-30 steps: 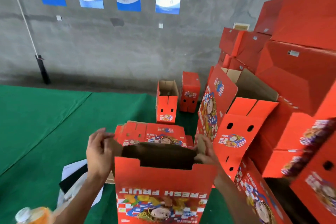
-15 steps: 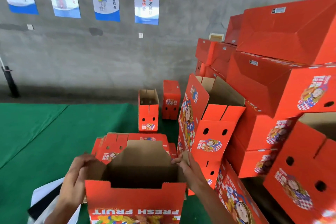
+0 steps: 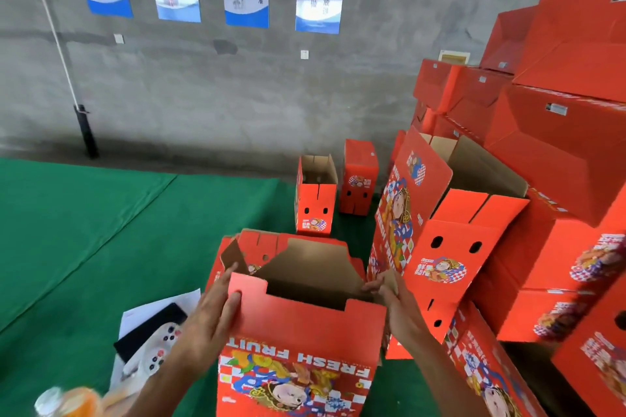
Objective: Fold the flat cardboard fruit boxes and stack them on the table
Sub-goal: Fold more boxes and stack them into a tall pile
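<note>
Head view, box assembly in progress. Centre foreground: one red fruit box (image 3: 298,342) opened into a standing tube, printed "FRESH FRUIT" face toward the camera, brown interior showing, top flaps not yet folded in. Left hand (image 3: 210,318) laid against the box's left side, fingers (image 3: 233,301) straight and pressed flat on the red panel near its upper corner (pressing, not curled round anything). Right hand (image 3: 396,301) at the box's right upper edge, fingers bent over the side flap there; full closure round the flap cannot be told, since the cardboard hides the fingertips. Just behind the held box: a low pile of flat blanks (image 3: 257,244) lying on the green counter (image 3: 84,247), still to be folded. Farther back: two small upright boxes (image 3: 316,196), one open at the top, standing side by side. Right: a tall stack of finished boxes (image 3: 559,152), with one open box (image 3: 450,223) leaning at its front. Lower left: white paper (image 3: 155,311), a dark flat object, and a capped bottle (image 3: 67,401) at the frame edge. Judged progress: a good many boxes already folded and stacked; the present box roughly half formed, with flaps to close and stacking to follow; several blanks remaining.
</note>
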A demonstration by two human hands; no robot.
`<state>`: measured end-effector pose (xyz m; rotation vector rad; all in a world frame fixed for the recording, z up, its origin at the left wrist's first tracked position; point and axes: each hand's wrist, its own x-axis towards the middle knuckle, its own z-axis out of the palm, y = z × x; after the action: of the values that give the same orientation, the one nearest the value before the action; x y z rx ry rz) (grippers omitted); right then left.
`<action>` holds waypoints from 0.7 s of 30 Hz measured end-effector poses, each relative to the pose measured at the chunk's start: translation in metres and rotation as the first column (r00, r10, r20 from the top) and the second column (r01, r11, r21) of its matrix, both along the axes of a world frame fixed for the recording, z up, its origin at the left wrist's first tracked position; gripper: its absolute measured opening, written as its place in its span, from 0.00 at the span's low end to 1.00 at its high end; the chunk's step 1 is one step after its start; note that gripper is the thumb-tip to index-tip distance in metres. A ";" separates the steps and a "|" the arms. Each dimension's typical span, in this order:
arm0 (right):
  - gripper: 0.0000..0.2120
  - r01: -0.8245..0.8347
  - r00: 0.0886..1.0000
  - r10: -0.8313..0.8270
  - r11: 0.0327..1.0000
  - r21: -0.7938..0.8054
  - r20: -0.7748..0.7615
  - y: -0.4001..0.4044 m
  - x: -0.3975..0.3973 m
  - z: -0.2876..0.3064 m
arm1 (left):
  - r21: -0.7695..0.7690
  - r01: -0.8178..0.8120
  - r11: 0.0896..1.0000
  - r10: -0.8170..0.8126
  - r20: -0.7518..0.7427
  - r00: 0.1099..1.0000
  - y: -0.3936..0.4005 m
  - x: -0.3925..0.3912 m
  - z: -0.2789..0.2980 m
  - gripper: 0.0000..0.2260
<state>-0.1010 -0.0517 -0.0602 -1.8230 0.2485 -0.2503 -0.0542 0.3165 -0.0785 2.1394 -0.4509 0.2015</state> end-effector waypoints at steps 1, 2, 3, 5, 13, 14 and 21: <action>0.09 -0.021 1.000 0.021 1.000 0.005 -0.007 0.000 -0.003 0.000 | 0.056 -0.030 0.998 0.029 0.019 0.999 -0.005 0.003 -0.002 0.27; 0.10 -0.020 1.000 0.021 1.000 0.016 -0.017 -0.001 -0.006 0.002 | 0.123 -0.077 0.989 0.074 0.028 0.997 -0.008 0.006 -0.004 0.28; 0.11 -0.030 0.999 0.030 0.999 0.011 -0.021 -0.001 -0.005 0.004 | 0.182 -0.122 0.976 0.120 0.022 0.992 -0.011 0.008 -0.006 0.29; 0.08 -0.088 0.996 0.089 0.995 0.056 -0.020 -0.007 0.003 0.004 | 0.235 -0.159 0.959 0.166 -0.012 0.986 -0.017 0.009 -0.003 0.31; 0.23 -0.130 0.975 0.128 0.991 -0.002 -0.180 0.009 0.008 0.006 | 0.289 0.034 0.957 -0.117 0.274 0.955 -0.045 -0.004 0.021 0.44; 0.20 -0.163 0.983 0.155 0.983 -0.080 -0.094 0.012 -0.003 0.001 | 0.317 0.052 0.947 -0.151 0.296 0.943 -0.045 -0.005 0.016 0.40; 0.46 -0.129 0.982 0.169 0.925 -0.358 0.084 0.024 -0.017 -0.023 | 0.210 0.082 0.974 -0.136 0.254 0.958 -0.056 -0.004 0.008 0.23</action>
<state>-0.1179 -0.0274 -0.0829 -2.1621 -0.0199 -0.3041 -0.0578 0.2603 -0.0709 2.2823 -0.7730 0.3995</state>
